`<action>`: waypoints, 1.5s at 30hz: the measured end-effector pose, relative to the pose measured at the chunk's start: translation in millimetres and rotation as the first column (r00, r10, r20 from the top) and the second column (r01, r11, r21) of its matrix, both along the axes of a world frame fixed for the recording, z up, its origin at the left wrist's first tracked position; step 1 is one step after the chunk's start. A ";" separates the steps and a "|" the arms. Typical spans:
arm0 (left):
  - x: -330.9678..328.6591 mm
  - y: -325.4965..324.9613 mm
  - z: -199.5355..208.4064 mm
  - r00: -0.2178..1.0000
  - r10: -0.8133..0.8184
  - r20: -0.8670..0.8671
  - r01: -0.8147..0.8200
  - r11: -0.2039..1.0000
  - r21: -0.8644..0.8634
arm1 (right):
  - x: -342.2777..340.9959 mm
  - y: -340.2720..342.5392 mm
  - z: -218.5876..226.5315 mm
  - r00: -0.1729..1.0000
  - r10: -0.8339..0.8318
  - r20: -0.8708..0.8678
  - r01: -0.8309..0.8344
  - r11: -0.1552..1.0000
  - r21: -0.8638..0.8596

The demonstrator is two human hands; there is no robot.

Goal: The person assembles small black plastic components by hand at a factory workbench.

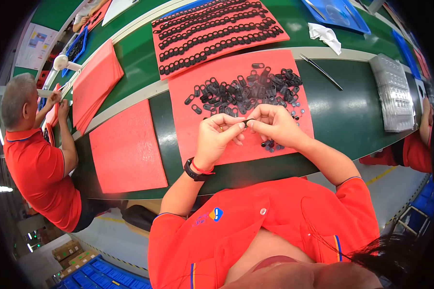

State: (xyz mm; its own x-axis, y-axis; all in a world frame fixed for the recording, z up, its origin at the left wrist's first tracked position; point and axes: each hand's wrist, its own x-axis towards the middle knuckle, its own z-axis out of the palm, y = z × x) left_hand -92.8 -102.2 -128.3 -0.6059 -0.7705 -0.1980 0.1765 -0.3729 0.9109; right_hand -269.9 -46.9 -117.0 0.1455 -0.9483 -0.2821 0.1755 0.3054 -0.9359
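My left hand (217, 138) and my right hand (276, 126) meet over a red foam mat (197, 139). Their thumbs and fingertips pinch a small black part (247, 123) from both sides; its full shape is partly covered by the fingers. Just beyond my hands lies a loose pile of black oval parts (217, 90), many with a round hole at one end. Small round discs (273, 146), some dark and some greyish, are scattered near my right hand and below it. A black wristband (194, 170) and a red cord circle my left wrist.
Rows of black oval parts (222, 36) cover another red mat at the back. Tweezers (321, 72) and stacked clear plastic trays (395, 96) lie at right. A bare red mat (128, 149) and a mat stack (97, 86) are left. A co-worker (41, 159) sits at far left.
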 end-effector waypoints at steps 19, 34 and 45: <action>-3.0 1.9 -3.6 0.999 0.001 0.053 -0.001 1.000 0.012 | 5.8 -0.2 -21.3 0.996 -0.070 -0.049 0.066 0.994 -0.085; -2.4 2.5 -2.4 0.998 0.020 0.056 -0.022 0.999 0.034 | 4.0 -1.6 -16.8 0.999 -0.023 -0.044 0.021 0.999 -0.041; -3.4 4.4 -4.4 0.998 0.021 0.057 -0.023 0.999 0.045 | 5.9 -0.8 -18.1 0.999 -0.035 -0.037 0.034 0.998 -0.048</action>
